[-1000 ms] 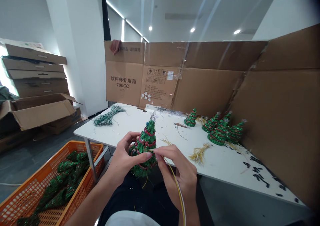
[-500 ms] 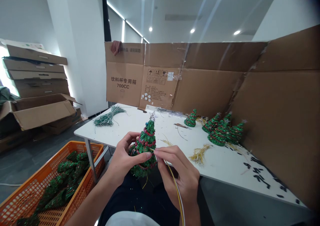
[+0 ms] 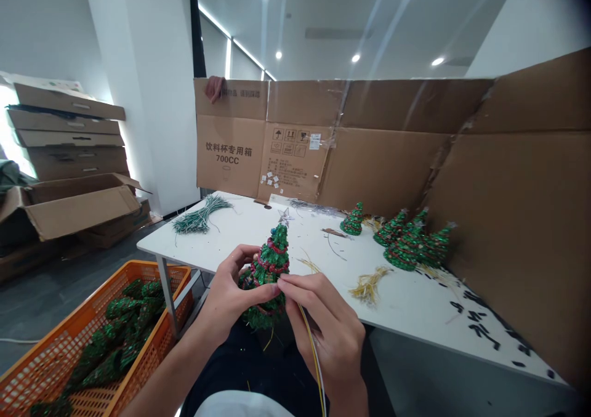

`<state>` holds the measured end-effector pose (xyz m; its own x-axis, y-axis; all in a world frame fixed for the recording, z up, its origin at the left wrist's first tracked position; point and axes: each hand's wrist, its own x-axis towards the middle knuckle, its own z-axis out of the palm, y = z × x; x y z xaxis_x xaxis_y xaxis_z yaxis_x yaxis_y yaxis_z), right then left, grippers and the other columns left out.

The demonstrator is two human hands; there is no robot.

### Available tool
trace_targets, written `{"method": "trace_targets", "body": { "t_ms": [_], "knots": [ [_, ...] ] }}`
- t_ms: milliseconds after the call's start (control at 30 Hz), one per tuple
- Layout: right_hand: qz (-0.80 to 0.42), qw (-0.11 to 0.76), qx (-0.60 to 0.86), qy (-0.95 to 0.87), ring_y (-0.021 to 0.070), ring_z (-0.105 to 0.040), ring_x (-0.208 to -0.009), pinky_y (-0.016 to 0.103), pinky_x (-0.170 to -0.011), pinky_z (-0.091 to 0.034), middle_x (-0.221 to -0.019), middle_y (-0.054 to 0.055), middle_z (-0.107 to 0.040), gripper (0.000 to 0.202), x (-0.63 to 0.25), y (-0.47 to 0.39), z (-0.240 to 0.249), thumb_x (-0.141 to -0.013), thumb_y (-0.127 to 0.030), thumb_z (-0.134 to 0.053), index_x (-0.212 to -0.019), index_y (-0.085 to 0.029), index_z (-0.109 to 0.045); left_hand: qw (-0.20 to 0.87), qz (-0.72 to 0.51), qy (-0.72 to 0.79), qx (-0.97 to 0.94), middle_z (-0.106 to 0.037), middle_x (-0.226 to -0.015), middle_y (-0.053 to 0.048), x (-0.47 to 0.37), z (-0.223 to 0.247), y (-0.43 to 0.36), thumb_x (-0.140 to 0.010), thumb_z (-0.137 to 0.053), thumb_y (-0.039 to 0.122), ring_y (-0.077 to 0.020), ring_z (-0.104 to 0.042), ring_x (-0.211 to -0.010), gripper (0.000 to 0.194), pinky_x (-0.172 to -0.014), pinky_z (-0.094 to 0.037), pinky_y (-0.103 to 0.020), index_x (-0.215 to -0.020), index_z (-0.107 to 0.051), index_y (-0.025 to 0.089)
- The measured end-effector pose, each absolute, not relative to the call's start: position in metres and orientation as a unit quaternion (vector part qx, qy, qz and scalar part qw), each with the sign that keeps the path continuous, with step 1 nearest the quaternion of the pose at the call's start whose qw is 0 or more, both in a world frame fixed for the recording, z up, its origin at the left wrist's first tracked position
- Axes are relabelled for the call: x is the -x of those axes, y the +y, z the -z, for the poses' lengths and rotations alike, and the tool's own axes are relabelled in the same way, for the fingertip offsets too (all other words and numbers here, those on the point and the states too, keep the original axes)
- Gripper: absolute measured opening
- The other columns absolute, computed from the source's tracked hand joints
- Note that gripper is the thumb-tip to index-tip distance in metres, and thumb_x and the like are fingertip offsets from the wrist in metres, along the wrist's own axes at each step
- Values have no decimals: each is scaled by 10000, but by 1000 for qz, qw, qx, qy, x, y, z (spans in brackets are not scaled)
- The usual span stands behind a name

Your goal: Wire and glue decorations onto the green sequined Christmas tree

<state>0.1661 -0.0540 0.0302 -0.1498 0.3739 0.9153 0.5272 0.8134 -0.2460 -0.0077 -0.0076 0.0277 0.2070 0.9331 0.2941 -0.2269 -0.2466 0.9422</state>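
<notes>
A small green tinsel Christmas tree [image 3: 273, 257], wound with a red bead garland and topped by a clear star [image 3: 283, 217], stands slightly tilted over my lap at the table's front edge. My left hand [image 3: 231, 297] grips it from the left, thumb across the front. On the other side my right hand [image 3: 325, 324] pinches a thin gold wire [image 3: 308, 337] against the tree's front, close to the left thumb. Gold and white strands trail down through the right palm. The pinched tip itself is hidden by the fingers.
Several finished trees [image 3: 406, 244] stand right on the white table [image 3: 295, 244]. Gold wires [image 3: 369, 284] and a green wire bundle [image 3: 203, 215] lie there too. A cardboard wall [image 3: 383, 164] borders the back and right. An orange crate [image 3: 138, 268] of green trees sits lower left.
My right hand has shifted slightly left, its fingertips now pressed closer to the tree and left thumb, and the trailing strands have swung left with it. The left hand keeps its grip.
</notes>
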Motion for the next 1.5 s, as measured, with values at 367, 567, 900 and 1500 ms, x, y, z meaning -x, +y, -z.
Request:
{"method": "trace_targets", "body": {
  "t_ms": [367, 567, 900, 1500],
  "knots": [
    [11, 595, 346, -726, 131, -654, -788, 242, -700, -568, -912, 33, -630, 349, -164, -44, -26, -973, -2, -628, -1179, -229, -795, 533, -554, 323, -552, -717, -1209, -57, 9, -25, -4, -738, -956, 325, -237, -657, -1101, 546, -914, -520, -302, -1187, -659, 240],
    [-105, 559, 334, -752, 159, -703, -930, 258, -806, -601, -1050, 61, -690, 341, -168, -52, -35, -1042, -132, -560, -1289, -256, -759, 542, -556, 318, -543, -717, -1189, -50, 9, -24, -4, -769, -941, 315, -231, -656, -1105, 526, -940, -518, -313, -1207, -659, 242],
    [-176, 652, 412, -612, 159, -770, -698, 214, -645, -619, -822, 9, -775, 48, -163, -44, -21, -980, -277, -737, -974, -230, -740, 555, -544, 328, -537, -730, -1179, -34, 9, -28, -7, -731, -968, 375, -225, -682, -1062, 573, -900, -546, -312, -1189, -643, 263],
    [-220, 678, 387, -585, 173, -776, -755, 228, -669, -641, -888, 40, -820, 88, -163, -44, -21, -957, -268, -773, -991, -275, -854, 568, -548, 318, -525, -744, -1177, -51, 7, -34, -9, -710, -959, 396, -248, -675, -1086, 555, -916, -519, -317, -1159, -666, 249]
  ]
}}
